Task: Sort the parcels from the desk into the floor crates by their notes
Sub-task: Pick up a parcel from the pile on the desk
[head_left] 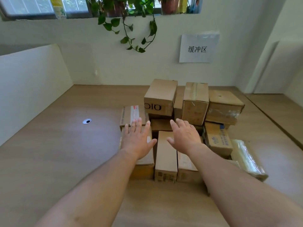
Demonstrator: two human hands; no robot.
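Note:
Several brown cardboard parcels are piled on the wooden desk [65, 153]. A narrow upright parcel [166, 158] stands at the front of the pile, between my two hands. My left hand [137, 139] hovers with straight, spread fingers over a low parcel [144, 167] on the left. My right hand [184, 136] is stretched out flat above a parcel [186, 164] on the right. Neither hand holds anything. A box marked "OIO" [159, 99] tops the back of the pile. No floor crates are in view.
A parcel wrapped in clear plastic [247, 158] lies at the right end of the pile. A cable hole [86, 121] sits in the desk to the left. A white partition [29, 89] borders the left edge. A paper sign [198, 48] hangs on the wall under trailing plants [131, 30].

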